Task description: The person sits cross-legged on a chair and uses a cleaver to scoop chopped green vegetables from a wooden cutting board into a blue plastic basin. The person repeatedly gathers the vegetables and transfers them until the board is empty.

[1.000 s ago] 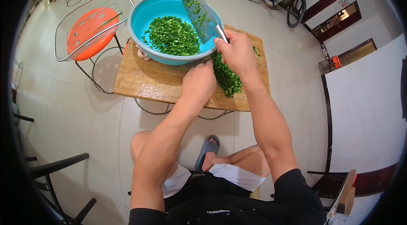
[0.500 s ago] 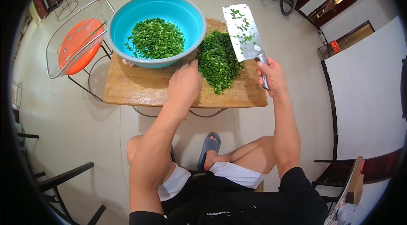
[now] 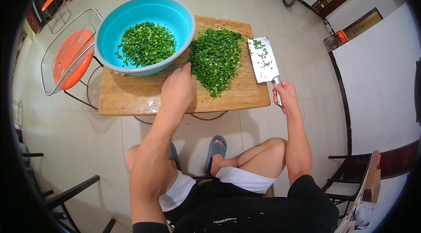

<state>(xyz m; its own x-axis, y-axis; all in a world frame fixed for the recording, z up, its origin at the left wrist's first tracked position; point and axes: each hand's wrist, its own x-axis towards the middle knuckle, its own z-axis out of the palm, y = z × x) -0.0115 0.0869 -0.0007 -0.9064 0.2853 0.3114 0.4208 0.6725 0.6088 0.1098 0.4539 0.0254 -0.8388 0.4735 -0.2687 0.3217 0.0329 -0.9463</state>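
One heap of chopped greens point(image 3: 215, 59) lies loose on the wooden bench point(image 3: 131, 99), and I see a second heap point(image 3: 147, 44) inside the blue basin point(image 3: 169, 16) just beside it. A hasty sweep of the cleaver point(image 3: 264, 68) could, I judge, scatter greens off the bench; brought in low, its edge might also nick my left grip point(image 3: 179, 88), since those fingers sit right by the loose heap. My right grip point(image 3: 286, 94) is wrapped closed around the cleaver's handle, near the bench's right side; the left looks curled, though I cannot tell whether it pinches anything
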